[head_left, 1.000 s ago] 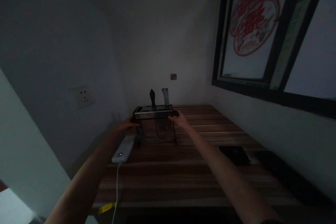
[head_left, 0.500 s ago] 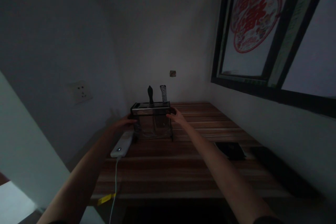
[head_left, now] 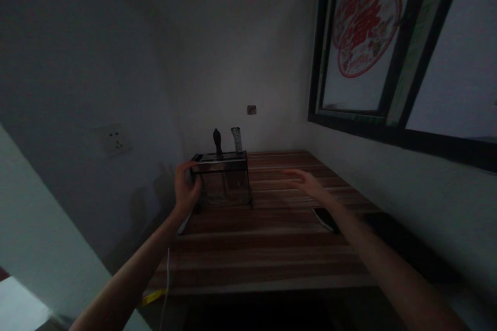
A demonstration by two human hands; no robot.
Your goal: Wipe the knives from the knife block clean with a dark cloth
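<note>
A knife block [head_left: 223,167] with see-through sides and a dark frame stands on the striped wooden tabletop near the back wall. Out of its top rise a black handle [head_left: 217,142] and a silvery handle [head_left: 236,139]. My left hand [head_left: 186,189] is at the block's left end, thumb and fingers apart in a loose curve; whether it touches the frame I cannot tell. Away to the right of the block, my right hand [head_left: 306,184] hovers above the tabletop with fingers stretched out, holding nothing.
A white device [head_left: 184,225] lies mostly behind my left wrist, and a pale cable [head_left: 168,264] runs over the table's front edge near a yellow strip [head_left: 153,297]. To the right are a dark flat object [head_left: 325,219] and a long black object [head_left: 404,245] by the wall.
My right hand has let go of the block's right end and moved right. My left hand has turned upright and opened at the left end. The view has shifted slightly.
</note>
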